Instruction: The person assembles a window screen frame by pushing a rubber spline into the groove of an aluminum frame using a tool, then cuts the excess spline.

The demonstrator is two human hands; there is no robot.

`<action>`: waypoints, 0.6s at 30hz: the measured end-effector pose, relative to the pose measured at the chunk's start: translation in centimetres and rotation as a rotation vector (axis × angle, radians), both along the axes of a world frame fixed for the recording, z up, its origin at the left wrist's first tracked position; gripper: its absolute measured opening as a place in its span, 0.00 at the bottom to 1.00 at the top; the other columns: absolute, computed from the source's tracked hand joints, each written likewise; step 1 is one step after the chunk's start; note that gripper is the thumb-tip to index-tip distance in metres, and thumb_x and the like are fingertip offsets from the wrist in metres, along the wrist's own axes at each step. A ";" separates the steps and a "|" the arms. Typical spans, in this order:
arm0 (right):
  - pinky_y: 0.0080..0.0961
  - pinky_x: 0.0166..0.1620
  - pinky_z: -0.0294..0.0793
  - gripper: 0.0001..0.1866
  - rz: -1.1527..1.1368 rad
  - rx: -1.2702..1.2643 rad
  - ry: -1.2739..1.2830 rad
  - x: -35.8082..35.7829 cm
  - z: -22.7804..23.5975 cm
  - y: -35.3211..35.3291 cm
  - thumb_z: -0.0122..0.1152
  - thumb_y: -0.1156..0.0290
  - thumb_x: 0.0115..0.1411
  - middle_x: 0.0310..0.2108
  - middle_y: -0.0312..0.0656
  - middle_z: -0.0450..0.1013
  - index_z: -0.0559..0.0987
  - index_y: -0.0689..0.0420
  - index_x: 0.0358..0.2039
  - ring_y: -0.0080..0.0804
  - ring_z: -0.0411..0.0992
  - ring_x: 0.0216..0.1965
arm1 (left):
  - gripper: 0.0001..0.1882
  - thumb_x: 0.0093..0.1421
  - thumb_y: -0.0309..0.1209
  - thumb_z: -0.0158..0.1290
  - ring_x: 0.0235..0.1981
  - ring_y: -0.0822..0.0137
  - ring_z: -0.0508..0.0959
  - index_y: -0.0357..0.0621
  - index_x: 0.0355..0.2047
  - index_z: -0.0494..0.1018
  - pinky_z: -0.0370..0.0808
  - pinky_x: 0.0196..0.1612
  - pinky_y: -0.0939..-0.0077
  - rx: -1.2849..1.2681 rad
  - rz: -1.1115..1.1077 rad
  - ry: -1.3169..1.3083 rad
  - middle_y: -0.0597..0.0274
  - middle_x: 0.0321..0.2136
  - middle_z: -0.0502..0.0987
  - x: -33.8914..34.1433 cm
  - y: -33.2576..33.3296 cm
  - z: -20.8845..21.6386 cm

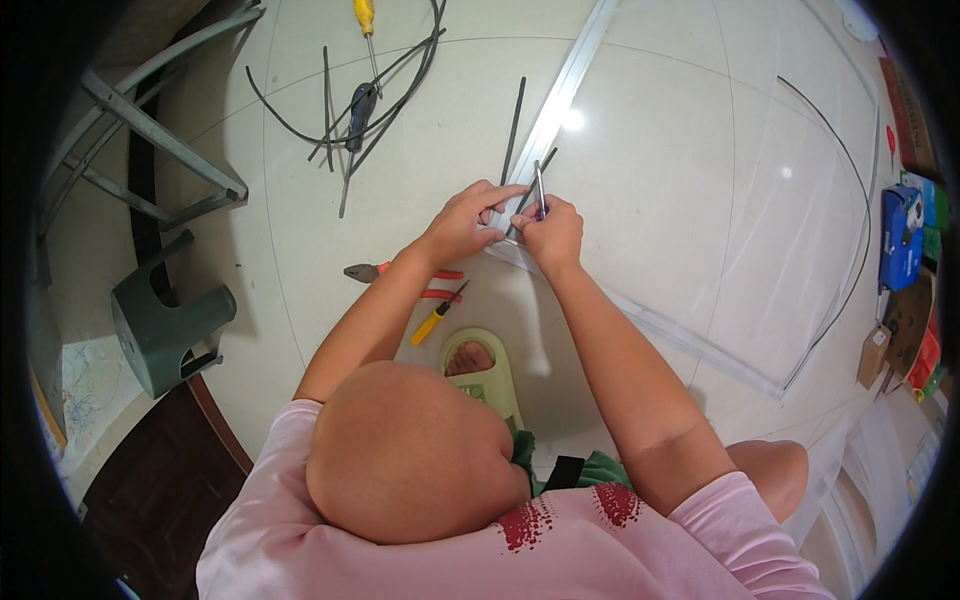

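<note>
My right hand is closed around a slim silver tool, whose upper end points away from me; the fingers hide its lower part, so its exact kind does not show. Beside it a short black rubber strip slants along the corner of a white frame on the floor. My left hand grips that frame corner, index finger stretched across toward the tool and thumb lower down. Another straight black strip lies just left of the frame bar. Clear sheeting or fine mesh seems to span the frame.
Red-handled pliers and a yellow-handled screwdriver lie near my left forearm. Farther off are two screwdrivers among curled black strips. A green stool and metal legs stand left; boxes line the right.
</note>
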State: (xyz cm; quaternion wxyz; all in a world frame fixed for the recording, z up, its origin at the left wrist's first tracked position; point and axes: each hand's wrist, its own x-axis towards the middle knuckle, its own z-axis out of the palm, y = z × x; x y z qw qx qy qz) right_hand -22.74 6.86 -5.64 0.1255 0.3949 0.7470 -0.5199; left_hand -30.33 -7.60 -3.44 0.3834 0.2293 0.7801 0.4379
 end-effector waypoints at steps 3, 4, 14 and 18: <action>0.34 0.32 0.74 0.10 -0.013 -0.017 0.005 0.0 0.4 -0.2 0.71 0.72 0.43 0.21 0.45 0.76 0.77 0.60 0.21 0.41 0.76 0.24 | 0.38 0.40 0.16 0.61 0.30 0.70 0.65 0.56 0.55 0.72 0.68 0.38 0.79 0.040 -0.051 0.056 0.67 0.30 0.64 0.1 -0.2 -0.4; 0.35 0.33 0.74 0.10 -0.003 0.008 0.003 -0.1 0.5 -0.2 0.71 0.71 0.44 0.21 0.46 0.76 0.77 0.59 0.21 0.42 0.76 0.25 | 0.38 0.40 0.16 0.61 0.30 0.69 0.65 0.56 0.55 0.72 0.68 0.38 0.78 0.022 -0.053 0.052 0.66 0.31 0.64 0.1 -0.3 -0.3; 0.34 0.31 0.72 0.13 0.105 0.138 -0.027 0.2 0.9 -0.3 0.71 0.68 0.45 0.20 0.43 0.75 0.74 0.59 0.21 0.40 0.74 0.23 | 0.35 0.43 0.16 0.60 0.36 0.64 0.71 0.56 0.53 0.71 0.71 0.42 0.72 -0.092 -0.105 0.040 0.62 0.34 0.68 0.2 0.0 0.7; 0.34 0.30 0.71 0.14 0.128 0.146 -0.031 0.3 0.9 0.0 0.72 0.67 0.44 0.20 0.43 0.75 0.74 0.58 0.21 0.40 0.73 0.22 | 0.34 0.44 0.17 0.60 0.37 0.62 0.71 0.56 0.54 0.70 0.72 0.43 0.71 -0.089 -0.090 0.039 0.61 0.35 0.67 0.5 0.0 0.7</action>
